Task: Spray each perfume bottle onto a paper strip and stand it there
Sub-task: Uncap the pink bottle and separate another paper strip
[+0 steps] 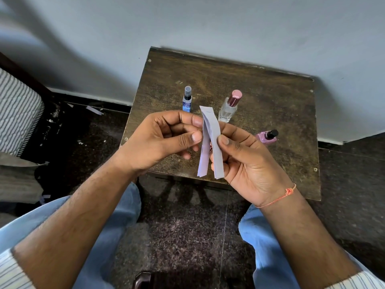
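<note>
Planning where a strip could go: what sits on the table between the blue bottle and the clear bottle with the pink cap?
In the head view, only the top of the paper strips, held above the bare table, shows between the blue bottle and the clear bottle.

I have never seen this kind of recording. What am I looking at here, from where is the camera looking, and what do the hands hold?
There is no machine, only a person. The single picture comes from a camera worn on the head, looking down over the knees. On the small wooden table stand a blue spray bottle, a clear bottle with a pink cap and a small pink bottle with a black cap. The right hand holds a bunch of paper strips. The left hand pinches their edge, apparently to separate one. Nothing is sprayed yet.
</note>
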`<state>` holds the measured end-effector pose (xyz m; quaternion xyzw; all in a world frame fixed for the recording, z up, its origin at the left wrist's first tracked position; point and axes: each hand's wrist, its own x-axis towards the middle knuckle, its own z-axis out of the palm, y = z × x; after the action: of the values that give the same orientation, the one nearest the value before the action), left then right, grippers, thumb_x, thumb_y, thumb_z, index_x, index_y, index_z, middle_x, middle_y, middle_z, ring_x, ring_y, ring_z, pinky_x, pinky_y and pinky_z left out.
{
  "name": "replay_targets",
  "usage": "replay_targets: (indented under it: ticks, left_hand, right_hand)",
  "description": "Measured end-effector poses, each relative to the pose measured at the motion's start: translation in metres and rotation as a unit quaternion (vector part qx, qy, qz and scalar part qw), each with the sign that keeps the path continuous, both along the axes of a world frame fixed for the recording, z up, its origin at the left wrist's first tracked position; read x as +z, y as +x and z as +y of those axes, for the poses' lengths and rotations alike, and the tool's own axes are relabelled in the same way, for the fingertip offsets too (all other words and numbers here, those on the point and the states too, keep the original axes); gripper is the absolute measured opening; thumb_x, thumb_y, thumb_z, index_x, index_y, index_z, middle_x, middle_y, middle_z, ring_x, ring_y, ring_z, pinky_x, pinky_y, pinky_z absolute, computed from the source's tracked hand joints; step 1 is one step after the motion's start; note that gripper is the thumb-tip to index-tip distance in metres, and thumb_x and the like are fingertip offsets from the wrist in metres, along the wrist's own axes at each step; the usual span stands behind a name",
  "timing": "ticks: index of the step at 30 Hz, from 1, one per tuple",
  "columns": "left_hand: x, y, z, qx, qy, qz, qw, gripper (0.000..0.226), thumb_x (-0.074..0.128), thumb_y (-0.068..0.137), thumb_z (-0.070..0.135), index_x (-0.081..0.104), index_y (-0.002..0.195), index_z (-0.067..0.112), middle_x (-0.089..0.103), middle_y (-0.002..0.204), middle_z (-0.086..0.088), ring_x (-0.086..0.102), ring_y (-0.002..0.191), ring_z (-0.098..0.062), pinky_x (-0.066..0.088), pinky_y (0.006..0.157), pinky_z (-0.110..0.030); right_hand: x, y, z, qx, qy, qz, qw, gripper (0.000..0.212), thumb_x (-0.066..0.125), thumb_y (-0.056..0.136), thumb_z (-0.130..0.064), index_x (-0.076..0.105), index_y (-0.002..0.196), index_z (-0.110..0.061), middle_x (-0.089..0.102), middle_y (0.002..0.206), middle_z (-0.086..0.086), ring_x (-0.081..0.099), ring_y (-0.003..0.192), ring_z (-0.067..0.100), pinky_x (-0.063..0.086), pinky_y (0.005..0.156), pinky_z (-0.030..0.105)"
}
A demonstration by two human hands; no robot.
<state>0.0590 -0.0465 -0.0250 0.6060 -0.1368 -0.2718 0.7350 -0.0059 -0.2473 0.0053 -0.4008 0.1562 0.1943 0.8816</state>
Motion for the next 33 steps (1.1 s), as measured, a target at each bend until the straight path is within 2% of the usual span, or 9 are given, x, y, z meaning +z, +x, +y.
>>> replay_targets:
  ticks: [6, 11, 18, 22, 24, 27, 31, 33]
  left_hand:
    - [0.001, -0.001, 0.000, 0.007, 0.009, 0.004, 1.000, 0.023, 0.070, 0.092, 0.004, 0.076, 0.109, 0.018, 0.080, 0.087, 0.004, 0.074, 0.076, -0.012, 0.064, 0.063, -0.028]
    - [0.003, -0.001, 0.000, 0.008, 0.005, 0.005, 1.000, 0.026, 0.070, 0.092, 0.004, 0.080, 0.108, 0.023, 0.080, 0.087, 0.005, 0.074, 0.076, -0.010, 0.064, 0.063, -0.027]
    - [0.006, -0.003, -0.004, 0.017, 0.000, 0.025, 1.000, 0.029, 0.071, 0.091, 0.007, 0.085, 0.101, 0.030, 0.081, 0.084, 0.005, 0.073, 0.072, -0.008, 0.061, 0.061, -0.024]
    - [0.007, -0.004, -0.006, 0.021, -0.014, 0.041, 0.999, 0.021, 0.079, 0.084, 0.019, 0.086, 0.098, 0.033, 0.083, 0.085, 0.004, 0.075, 0.071, -0.007, 0.061, 0.061, -0.023]
    - [0.007, -0.004, -0.007, 0.021, -0.015, 0.040, 0.999, 0.022, 0.087, 0.084, 0.016, 0.086, 0.097, 0.034, 0.083, 0.086, 0.004, 0.076, 0.071, -0.007, 0.062, 0.062, -0.023]
    - [0.008, -0.004, -0.008, 0.020, -0.026, 0.044, 0.999, 0.020, 0.082, 0.077, 0.031, 0.086, 0.096, 0.035, 0.083, 0.086, 0.004, 0.077, 0.073, -0.007, 0.062, 0.062, -0.023]
    - [0.007, -0.003, -0.011, 0.027, -0.029, 0.047, 0.998, 0.019, 0.087, 0.077, 0.025, 0.086, 0.095, 0.033, 0.083, 0.085, 0.003, 0.077, 0.073, -0.008, 0.062, 0.062, -0.023]
    - [0.005, -0.003, -0.012, 0.027, -0.031, 0.043, 0.998, 0.018, 0.081, 0.082, 0.022, 0.086, 0.098, 0.030, 0.084, 0.086, 0.003, 0.077, 0.073, -0.008, 0.063, 0.063, -0.024]
  right_hand:
    - [-0.002, 0.000, 0.000, -0.007, -0.003, 0.001, 1.000, 0.026, 0.067, 0.081, -0.008, 0.084, 0.100, -0.013, 0.082, 0.090, 0.010, 0.079, 0.069, 0.015, 0.062, 0.055, 0.024]
    - [-0.001, 0.000, 0.000, -0.002, 0.007, -0.001, 1.000, 0.025, 0.072, 0.074, -0.013, 0.087, 0.094, -0.019, 0.082, 0.083, 0.006, 0.078, 0.065, 0.012, 0.061, 0.056, 0.023]
    - [0.002, -0.001, 0.003, -0.018, 0.066, 0.009, 0.998, 0.031, 0.057, 0.084, -0.006, 0.086, 0.086, -0.014, 0.078, 0.074, 0.006, 0.076, 0.060, 0.015, 0.059, 0.052, 0.022]
    - [0.004, -0.002, 0.003, -0.025, 0.104, 0.009, 0.994, 0.034, 0.052, 0.086, -0.005, 0.086, 0.088, -0.010, 0.077, 0.072, 0.007, 0.076, 0.058, 0.017, 0.060, 0.052, 0.022]
    - [0.004, -0.002, 0.003, -0.013, 0.123, 0.000, 0.992, 0.027, 0.060, 0.085, -0.006, 0.086, 0.094, -0.008, 0.078, 0.075, 0.008, 0.078, 0.061, 0.017, 0.062, 0.055, 0.023]
    - [0.002, -0.001, 0.003, 0.003, 0.141, -0.013, 0.990, 0.027, 0.073, 0.079, -0.009, 0.084, 0.103, -0.008, 0.080, 0.081, 0.008, 0.080, 0.068, 0.018, 0.063, 0.058, 0.023]
    - [0.001, -0.002, 0.000, -0.021, 0.134, 0.002, 0.991, 0.030, 0.058, 0.085, -0.007, 0.086, 0.098, -0.008, 0.080, 0.077, 0.007, 0.079, 0.063, 0.018, 0.062, 0.055, 0.023]
    - [0.000, -0.003, -0.002, -0.023, 0.139, 0.007, 0.990, 0.032, 0.057, 0.087, -0.007, 0.086, 0.099, -0.008, 0.080, 0.077, 0.007, 0.079, 0.064, 0.017, 0.062, 0.055, 0.023]
